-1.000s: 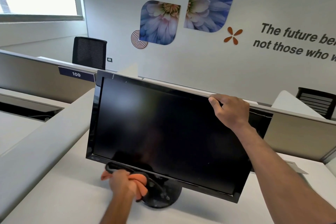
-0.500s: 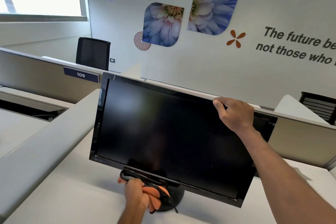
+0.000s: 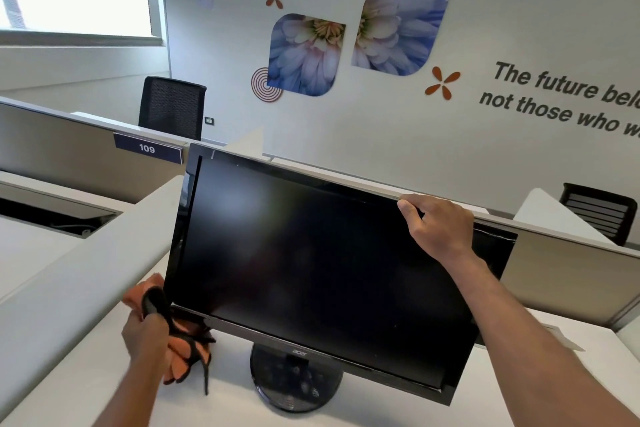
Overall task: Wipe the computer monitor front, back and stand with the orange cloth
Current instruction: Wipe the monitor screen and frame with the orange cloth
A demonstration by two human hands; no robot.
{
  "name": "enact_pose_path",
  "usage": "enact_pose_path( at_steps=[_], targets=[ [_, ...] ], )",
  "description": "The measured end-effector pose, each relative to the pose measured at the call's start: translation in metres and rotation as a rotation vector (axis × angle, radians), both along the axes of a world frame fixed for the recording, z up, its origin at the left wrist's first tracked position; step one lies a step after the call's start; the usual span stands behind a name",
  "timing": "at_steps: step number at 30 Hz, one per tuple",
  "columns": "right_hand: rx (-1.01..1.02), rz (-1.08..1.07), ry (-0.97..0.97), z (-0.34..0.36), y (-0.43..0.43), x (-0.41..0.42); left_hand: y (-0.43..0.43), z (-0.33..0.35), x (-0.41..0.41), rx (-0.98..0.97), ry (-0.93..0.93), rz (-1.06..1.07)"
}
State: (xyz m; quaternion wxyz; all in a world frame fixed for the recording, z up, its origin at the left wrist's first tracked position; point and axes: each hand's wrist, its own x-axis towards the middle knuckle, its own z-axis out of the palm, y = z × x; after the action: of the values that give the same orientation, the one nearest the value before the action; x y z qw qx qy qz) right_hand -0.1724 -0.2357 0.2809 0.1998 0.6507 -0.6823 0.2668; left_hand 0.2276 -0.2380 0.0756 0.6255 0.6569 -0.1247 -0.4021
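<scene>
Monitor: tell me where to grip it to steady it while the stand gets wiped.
Take the top edge from above: the monitor is a thin, wide panel on one round stand, so fingers hooked over that edge with the thumb in front, as the right hand grips it, probably steady it best.

Black monitor [image 3: 311, 270], screen dark, on round stand [image 3: 294, 383]; orange cloth [image 3: 178, 369] beside.
</scene>
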Motion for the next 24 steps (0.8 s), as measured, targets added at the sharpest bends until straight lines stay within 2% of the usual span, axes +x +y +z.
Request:
enact_pose_path(
  at_steps=[5, 11, 16, 19, 21, 24],
  targets=[
    [-0.012, -0.001, 0.008, 0.0, -0.003, 0.001, -0.007, 0.006, 0.009, 0.048, -0.379, -0.178],
    [-0.016, 0.003, 0.013, 0.0, -0.004, 0.003, -0.026, 0.036, -0.023, -0.091, -0.557, -0.235],
    [0.004, -0.003, 0.005, 0.004, 0.002, 0.005, -0.051, 0.082, -0.051, -0.164, -0.521, -0.218],
    [0.011, 0.009, -0.001, 0.005, 0.004, 0.006, -0.055, 0.075, -0.038, -0.22, -0.545, -0.163],
    [-0.006, 0.015, 0.011, 0.005, 0.004, 0.006, -0.05, 0.067, -0.024, -0.295, -0.497, -0.141],
    [-0.003, 0.017, 0.013, 0.004, 0.003, 0.006, -0.039, 0.047, 0.002, -0.39, -0.431, -0.232]
  ],
)
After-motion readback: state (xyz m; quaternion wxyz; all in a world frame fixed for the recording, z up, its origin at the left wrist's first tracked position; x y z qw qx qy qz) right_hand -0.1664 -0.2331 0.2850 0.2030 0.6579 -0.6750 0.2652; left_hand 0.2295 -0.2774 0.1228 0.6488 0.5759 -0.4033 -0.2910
